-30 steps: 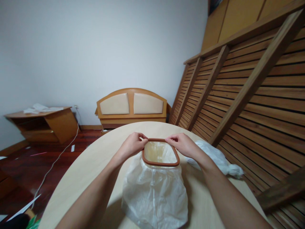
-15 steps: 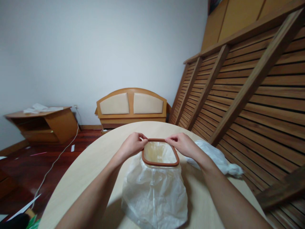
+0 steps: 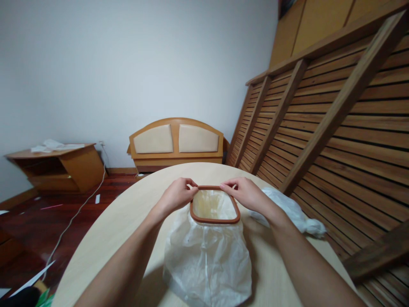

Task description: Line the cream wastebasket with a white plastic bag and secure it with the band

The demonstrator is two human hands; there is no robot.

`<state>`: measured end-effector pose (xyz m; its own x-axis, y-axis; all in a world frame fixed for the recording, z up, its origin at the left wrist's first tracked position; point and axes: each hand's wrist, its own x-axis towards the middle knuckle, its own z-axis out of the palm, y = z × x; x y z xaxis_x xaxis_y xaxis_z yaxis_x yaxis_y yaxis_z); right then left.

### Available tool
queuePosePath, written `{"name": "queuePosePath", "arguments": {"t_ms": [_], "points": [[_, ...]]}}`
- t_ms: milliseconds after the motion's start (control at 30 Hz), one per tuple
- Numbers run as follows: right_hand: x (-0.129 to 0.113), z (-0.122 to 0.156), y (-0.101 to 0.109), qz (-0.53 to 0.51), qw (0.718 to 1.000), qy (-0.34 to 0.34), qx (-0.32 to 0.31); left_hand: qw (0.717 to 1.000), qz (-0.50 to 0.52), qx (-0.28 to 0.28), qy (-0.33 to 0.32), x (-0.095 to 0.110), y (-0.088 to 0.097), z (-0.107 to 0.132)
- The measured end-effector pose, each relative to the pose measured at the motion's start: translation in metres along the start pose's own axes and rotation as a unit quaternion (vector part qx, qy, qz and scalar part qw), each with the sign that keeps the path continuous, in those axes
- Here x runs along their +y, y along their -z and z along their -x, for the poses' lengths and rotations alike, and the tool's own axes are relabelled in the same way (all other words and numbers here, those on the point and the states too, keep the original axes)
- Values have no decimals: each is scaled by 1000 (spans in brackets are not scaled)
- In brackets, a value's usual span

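A small bin stands on the round pale table (image 3: 128, 221), wrapped in a white plastic bag (image 3: 207, 260) that hangs down its sides. A brown rim ring (image 3: 214, 220) sits on the bin's top over the bag. My left hand (image 3: 176, 195) pinches the ring's far left corner, fingers closed on it. My right hand (image 3: 246, 194) pinches the far right part of the ring in the same way. Both forearms reach in from the bottom of the view.
A crumpled white plastic bag (image 3: 289, 211) lies on the table right of the bin. A slatted wooden bed frame (image 3: 335, 128) leans along the right. A padded headboard (image 3: 176, 143) and a low wooden cabinet (image 3: 57, 168) stand by the far wall; a cable trails across the floor.
My right hand's fingers have crept slightly left along the far edge of the ring. My left hand and the bin have stayed put.
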<state>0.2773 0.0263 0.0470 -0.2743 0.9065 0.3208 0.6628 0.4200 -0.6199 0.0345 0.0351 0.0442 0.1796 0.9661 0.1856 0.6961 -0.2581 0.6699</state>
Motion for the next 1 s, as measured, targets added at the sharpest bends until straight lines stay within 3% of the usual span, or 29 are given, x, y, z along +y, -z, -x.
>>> {"name": "queuePosePath", "arguments": {"t_ms": [100, 267, 400, 600, 1000], "points": [[-7, 3, 8, 12, 1000, 24, -9, 1000, -13, -6, -5, 3, 3, 2], [-20, 15, 24, 7, 988, 63, -141, 997, -29, 46, -53, 11, 9, 6], [-23, 21, 27, 9, 974, 44, -222, 997, -15, 29, -67, 12, 10, 8], [-28, 22, 25, -5, 966, 127, -227, 995, -50, 27, -76, 7, 9, 7], [-30, 22, 24, 5, 970, 123, -209, 994, -52, 27, -91, 5, 6, 6]]}}
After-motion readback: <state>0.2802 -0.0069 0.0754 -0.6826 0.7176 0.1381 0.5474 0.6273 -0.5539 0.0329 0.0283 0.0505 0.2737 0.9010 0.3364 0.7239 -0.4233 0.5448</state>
